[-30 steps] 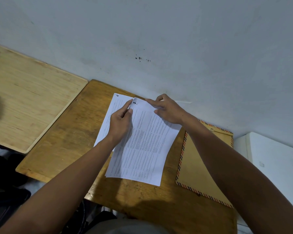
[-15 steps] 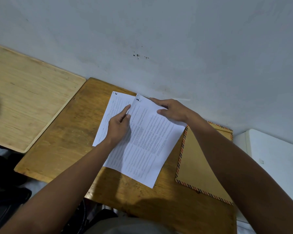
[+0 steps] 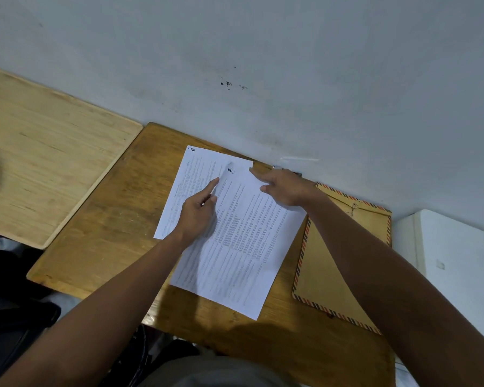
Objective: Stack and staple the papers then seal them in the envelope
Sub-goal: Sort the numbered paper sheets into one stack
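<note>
Both your hands are resting on the papers: your left hand (image 3: 197, 212) is pressing an outstretched index finger on the top sheet (image 3: 246, 241), your right hand (image 3: 287, 188) is lying flat, fingers straight. With the lower sheet (image 3: 185, 185) sitting skewed, stapling now is risking a crooked stack. The envelope (image 3: 336, 263) is waiting just right.
</note>
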